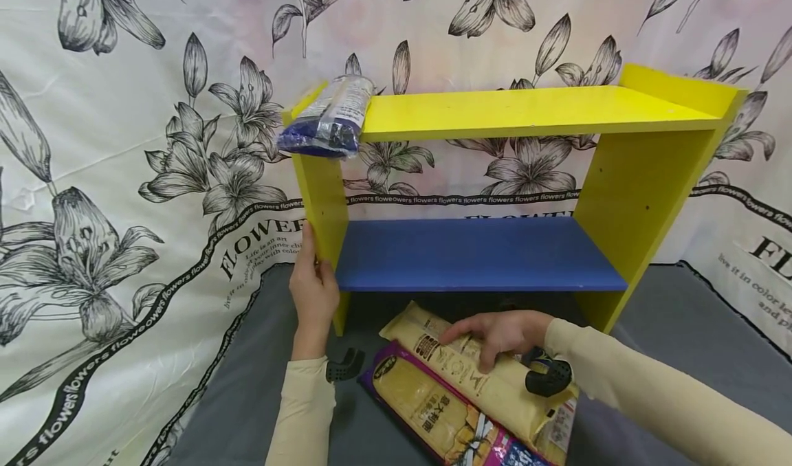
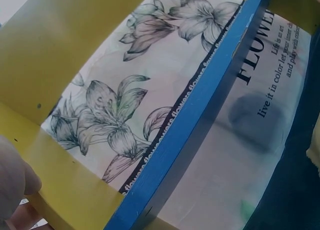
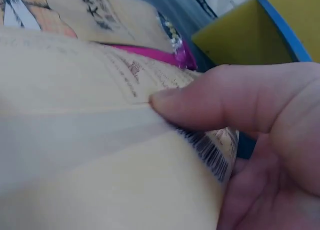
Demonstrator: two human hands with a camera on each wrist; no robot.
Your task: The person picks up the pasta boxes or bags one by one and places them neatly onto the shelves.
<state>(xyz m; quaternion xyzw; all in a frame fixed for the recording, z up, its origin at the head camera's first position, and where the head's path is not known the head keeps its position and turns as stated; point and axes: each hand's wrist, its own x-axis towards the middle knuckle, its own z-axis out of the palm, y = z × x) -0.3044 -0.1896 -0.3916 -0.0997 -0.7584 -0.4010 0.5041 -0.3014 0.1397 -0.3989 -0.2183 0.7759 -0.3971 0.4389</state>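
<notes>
Okay, reading the head cam like a clock face centered on the frame: the pale yellow package [image 1: 498,389] is at about 5 o'clock, lying at a slant with one end toward 10 and the other toward 4. The right hand [image 1: 509,332] has a proper grip on it. From the right wrist cam you can see the thumb pressed on top near a barcode, with the other fingers around the edge.

Right alongside, on the 7 o'clock side, there's a purple-edged package [image 1: 427,407] touching it, and part of a third package [image 1: 559,428] pokes out around the near end, between 4 and 5 o'clock. It all sits on a gray surface [image 1: 241,411].

The left hand [image 1: 314,289] is over at 8 o'clock, resting against the outer left side of a yellow shelf unit [image 1: 656,198]. Its index finger is pretty much straight up along the panel, so it's bracing flat rather than curled tight.

The unit's blue board [image 1: 482,254] runs across the middle. Up at 11 o'clock, a blue-ended plastic pack [image 1: 334,117] lies on the left end of the yellow top, sticking out past the front edge. Floral cloth [image 1: 37,246] hangs behind.
</notes>
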